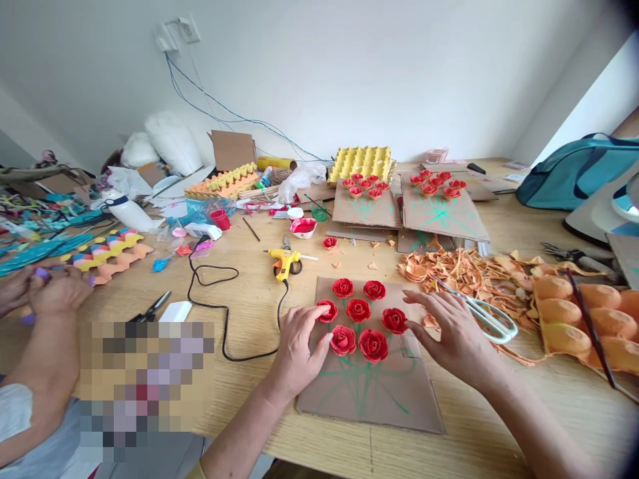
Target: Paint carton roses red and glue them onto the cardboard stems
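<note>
A brown cardboard sheet (379, 399) lies on the wooden table in front of me, with several red paper roses (359, 310) stuck above green painted stems. My left hand (297, 349) rests on the sheet's left side, fingers spread, its fingertips touching the left roses (328, 311). My right hand (449, 332) hovers at the right side, fingers stretched out, its fingertips beside the rightmost rose (394, 320). Neither hand holds anything.
A yellow glue gun (283, 260) with a black cord lies behind the sheet. Scissors (486, 316), orange egg-carton scraps (464, 269) and an orange carton (584, 322) are at right. Two finished rose boards (439, 213) stand behind. Another person's hands (44, 293) work at left.
</note>
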Demonstrator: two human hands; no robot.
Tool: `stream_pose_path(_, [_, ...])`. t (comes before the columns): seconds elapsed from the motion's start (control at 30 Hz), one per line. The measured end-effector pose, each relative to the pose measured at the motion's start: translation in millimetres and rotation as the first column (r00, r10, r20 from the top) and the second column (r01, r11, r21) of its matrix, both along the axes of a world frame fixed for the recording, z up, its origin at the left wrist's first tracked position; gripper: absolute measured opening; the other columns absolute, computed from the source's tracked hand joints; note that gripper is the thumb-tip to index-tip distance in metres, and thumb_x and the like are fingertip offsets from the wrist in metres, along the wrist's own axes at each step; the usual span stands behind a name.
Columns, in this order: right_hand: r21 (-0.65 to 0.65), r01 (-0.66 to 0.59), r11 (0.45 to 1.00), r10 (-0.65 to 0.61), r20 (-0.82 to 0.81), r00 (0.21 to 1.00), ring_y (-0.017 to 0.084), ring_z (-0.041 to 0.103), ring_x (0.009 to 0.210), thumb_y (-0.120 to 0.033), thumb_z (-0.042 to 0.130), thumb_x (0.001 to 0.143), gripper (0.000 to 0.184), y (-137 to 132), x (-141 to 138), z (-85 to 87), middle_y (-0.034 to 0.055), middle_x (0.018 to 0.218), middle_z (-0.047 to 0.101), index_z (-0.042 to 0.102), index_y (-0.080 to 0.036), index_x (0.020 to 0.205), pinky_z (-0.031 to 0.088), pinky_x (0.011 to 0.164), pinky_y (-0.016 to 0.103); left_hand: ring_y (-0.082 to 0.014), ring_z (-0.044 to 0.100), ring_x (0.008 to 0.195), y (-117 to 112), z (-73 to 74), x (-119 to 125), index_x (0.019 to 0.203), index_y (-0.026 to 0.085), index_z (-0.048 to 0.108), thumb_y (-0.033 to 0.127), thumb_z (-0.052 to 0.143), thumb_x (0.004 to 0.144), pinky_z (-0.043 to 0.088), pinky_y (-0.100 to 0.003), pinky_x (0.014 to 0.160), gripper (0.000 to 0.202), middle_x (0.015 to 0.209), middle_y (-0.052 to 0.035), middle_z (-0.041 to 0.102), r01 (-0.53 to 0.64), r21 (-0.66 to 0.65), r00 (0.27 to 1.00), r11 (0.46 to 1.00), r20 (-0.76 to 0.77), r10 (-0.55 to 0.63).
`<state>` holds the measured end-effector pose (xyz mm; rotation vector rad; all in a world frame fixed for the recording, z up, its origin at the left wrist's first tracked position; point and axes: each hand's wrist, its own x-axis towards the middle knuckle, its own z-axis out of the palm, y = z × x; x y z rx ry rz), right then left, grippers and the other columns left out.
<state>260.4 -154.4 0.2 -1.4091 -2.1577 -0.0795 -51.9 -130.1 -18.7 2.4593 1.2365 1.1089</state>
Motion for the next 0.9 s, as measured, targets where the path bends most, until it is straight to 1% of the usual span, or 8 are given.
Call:
stream_pose_path(0.07, [-0.015, 0.022, 1.000, -0.022, 0.005, 1.000, 0.028, 0.067, 0.103, -0.035, 0.055, 0.101, 0.029, 2.4, 4.8, -1.8, 0.0111, 0.117, 0.073, 0.055, -0.022, 0.128, 0.045, 0.093, 0.047, -0.0248, 0.060, 0.110, 2.6, -2.8, -0.8, 0.132, 0.024, 0.053, 0.014, 0.057, 0.094, 0.044, -0.041, 0.098, 0.039, 0.119, -0.0075, 0.069, -0.053, 0.015, 0.998, 0.999, 0.031, 0.052])
stream_pose_path(0.17, [-0.055, 0.017, 0.998, -0.016, 0.022, 1.000, 0.027, 0.068, 0.102, -0.034, 0.058, 0.099, 0.033, 3.6, 4.5, -5.5, 0.0094, 0.117, 0.073, 0.055, -0.025, 0.131, 0.048, 0.090, 0.045, -0.0249, 0.060, 0.110, 5.7, -7.1, -2.0, 0.128, 0.024, 0.054, 0.012, 0.056, 0.094, 0.046, -0.042, 0.098, 0.036, 0.116, -0.0072, 0.070, -0.107, 0.015, 0.992, 0.994, 0.067, 0.106])
stream_pose_path(0.3, [-0.098, -0.010, 0.995, 0.014, 0.043, 0.999, 0.029, 0.067, 0.111, -0.035, 0.061, 0.097, 0.041, 3.9, 0.0, -13.2, 0.0091, 0.122, 0.072, 0.054, -0.027, 0.136, 0.049, 0.092, 0.045, -0.0257, 0.061, 0.114, 10.9, -12.7, -5.3, 0.131, 0.024, 0.054, 0.014, 0.057, 0.094, 0.048, -0.044, 0.101, 0.039, 0.121, -0.0090, 0.069, -0.131, -0.027, 0.989, 0.991, 0.072, 0.133])
stream_pose_path(0.43, [-0.112, -0.020, 0.994, 0.026, 0.054, 0.998, 0.033, 0.064, 0.121, -0.038, 0.063, 0.096, 0.046, 4.3, -1.6, -19.6, 0.0117, 0.130, 0.070, 0.054, -0.025, 0.139, 0.049, 0.098, 0.049, -0.0272, 0.060, 0.123, 19.3, -16.7, -9.6, 0.139, 0.024, 0.051, 0.018, 0.059, 0.092, 0.048, -0.048, 0.107, 0.047, 0.132, -0.0116, 0.066, -0.100, -0.109, 0.993, 0.989, 0.049, 0.106])
stream_pose_path(0.57, [-0.118, -0.030, 0.993, 0.037, 0.058, 0.998, 0.032, 0.065, 0.119, -0.036, 0.063, 0.095, 0.045, 4.4, -3.4, -20.1, 0.0128, 0.130, 0.070, 0.055, -0.025, 0.138, 0.051, 0.096, 0.049, -0.0279, 0.058, 0.130, 26.3, -17.8, -8.8, 0.143, 0.025, 0.050, 0.015, 0.059, 0.090, 0.046, -0.050, 0.111, 0.055, 0.140, -0.0122, 0.063, -0.019, -0.194, 0.999, 0.981, 0.025, 0.024])
stream_pose_path(0.67, [-0.125, -0.035, 0.992, 0.043, 0.055, 0.998, 0.031, 0.067, 0.116, -0.033, 0.062, 0.095, 0.044, 4.6, -6.3, -19.1, 0.0123, 0.128, 0.071, 0.056, -0.025, 0.138, 0.052, 0.093, 0.048, -0.0279, 0.058, 0.131, 28.6, -16.8, -5.1, 0.140, 0.025, 0.053, 0.013, 0.057, 0.091, 0.045, -0.052, 0.113, 0.051, 0.141, -0.0120, 0.063, 0.017, -0.238, 0.999, 0.971, 0.036, -0.009])
stream_pose_path(0.73, [-0.127, -0.037, 0.991, 0.043, 0.047, 0.998, 0.030, 0.068, 0.114, -0.032, 0.062, 0.095, 0.043, 5.0, -7.8, -18.7, 0.0113, 0.126, 0.071, 0.056, -0.026, 0.138, 0.052, 0.093, 0.047, -0.0269, 0.061, 0.128, 29.8, -14.8, -3.1, 0.137, 0.024, 0.056, 0.013, 0.056, 0.092, 0.046, -0.051, 0.111, 0.046, 0.137, -0.0114, 0.065, 0.027, -0.260, 0.998, 0.965, 0.062, -0.011])
stream_pose_path(0.9, [-0.119, -0.039, 0.992, 0.042, 0.022, 0.999, 0.028, 0.068, 0.112, -0.030, 0.061, 0.096, 0.042, 7.4, -6.6, -18.8, 0.0106, 0.126, 0.070, 0.054, -0.025, 0.138, 0.052, 0.093, 0.045, -0.0240, 0.066, 0.121, 39.0, -6.5, -4.3, 0.131, 0.023, 0.059, 0.015, 0.059, 0.091, 0.052, -0.043, 0.106, 0.041, 0.130, -0.0103, 0.068, 0.022, -0.276, 0.989, 0.961, 0.146, 0.019])
